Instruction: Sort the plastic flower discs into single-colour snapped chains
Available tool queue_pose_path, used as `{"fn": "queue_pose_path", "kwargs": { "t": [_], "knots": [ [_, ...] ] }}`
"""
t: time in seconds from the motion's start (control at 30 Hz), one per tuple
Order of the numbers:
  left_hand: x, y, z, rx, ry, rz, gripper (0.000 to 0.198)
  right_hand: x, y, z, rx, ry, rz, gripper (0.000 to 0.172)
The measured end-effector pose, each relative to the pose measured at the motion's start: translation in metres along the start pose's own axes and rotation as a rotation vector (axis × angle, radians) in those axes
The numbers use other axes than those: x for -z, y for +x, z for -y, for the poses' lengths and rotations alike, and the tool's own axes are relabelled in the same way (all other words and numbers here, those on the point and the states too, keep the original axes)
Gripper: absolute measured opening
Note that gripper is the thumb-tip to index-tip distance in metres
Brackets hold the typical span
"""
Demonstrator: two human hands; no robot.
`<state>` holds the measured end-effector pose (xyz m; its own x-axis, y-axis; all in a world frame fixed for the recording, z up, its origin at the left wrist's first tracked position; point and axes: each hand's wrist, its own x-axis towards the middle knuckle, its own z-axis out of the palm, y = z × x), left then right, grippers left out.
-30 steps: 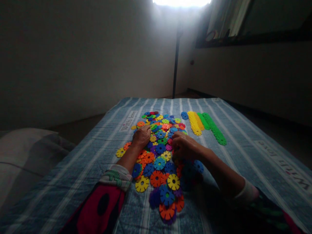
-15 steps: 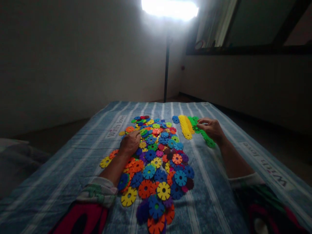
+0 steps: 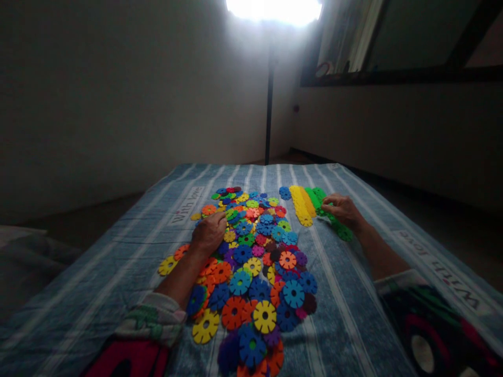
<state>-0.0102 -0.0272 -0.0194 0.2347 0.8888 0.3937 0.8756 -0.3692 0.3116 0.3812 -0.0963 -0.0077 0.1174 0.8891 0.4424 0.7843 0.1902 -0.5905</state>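
Note:
Many notched plastic flower discs (image 3: 253, 267) in blue, yellow, orange, red, purple and green lie in a loose pile down the middle of the cloth. My left hand (image 3: 209, 233) rests at the pile's left side with its fingers curled in. Green discs (image 3: 231, 214) show just past its fingertips; whether it grips one is hidden. Right of the pile, my right hand (image 3: 343, 212) pinches a green disc at a row of overlapping green discs (image 3: 341, 230). Beside that are yellow rows (image 3: 302, 207) and a few blue discs (image 3: 285, 192).
A blue striped cloth (image 3: 137, 251) with "With love" lettering covers the table. Behind the table's far edge stands a lamp pole (image 3: 269, 115) with a bright light (image 3: 275, 11) on top. A dark-framed window (image 3: 408, 36) is in the right wall.
My right hand has lowered its fingertips slightly onto the green row. My left hand stays in nearly the same place at the pile. The view has shifted a little.

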Motion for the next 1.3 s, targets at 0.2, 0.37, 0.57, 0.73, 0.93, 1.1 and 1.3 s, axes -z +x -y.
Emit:
{"fn": "queue_pose_path", "kwargs": {
  "t": [0.2,0.37,0.57,0.73,0.93,1.1,1.3],
  "knots": [
    [-0.001,0.001,0.000,0.007,-0.013,0.017,0.038,0.029,-0.007,0.015,-0.062,0.100,0.155,0.022],
    [0.000,0.002,0.000,-0.023,-0.009,0.021,0.038,0.061,-0.021,0.016,-0.104,0.057,0.373,0.021],
    [-0.002,0.002,0.002,-0.015,-0.008,0.003,0.038,0.063,-0.028,0.004,-0.150,0.044,0.409,0.020],
    [-0.001,0.000,-0.001,-0.001,-0.002,0.002,0.035,0.057,-0.031,-0.007,-0.163,0.087,0.389,0.019],
    [0.001,-0.001,-0.004,0.004,0.014,0.017,0.036,0.061,-0.032,-0.011,-0.164,-0.014,0.365,0.020],
    [0.003,-0.001,-0.005,0.008,0.010,0.033,0.036,0.066,-0.045,-0.001,-0.286,-0.229,0.395,0.035],
    [0.002,-0.001,-0.004,-0.004,0.024,0.021,0.036,0.057,-0.064,0.007,-0.265,-0.402,0.453,0.043]
  ]
}}
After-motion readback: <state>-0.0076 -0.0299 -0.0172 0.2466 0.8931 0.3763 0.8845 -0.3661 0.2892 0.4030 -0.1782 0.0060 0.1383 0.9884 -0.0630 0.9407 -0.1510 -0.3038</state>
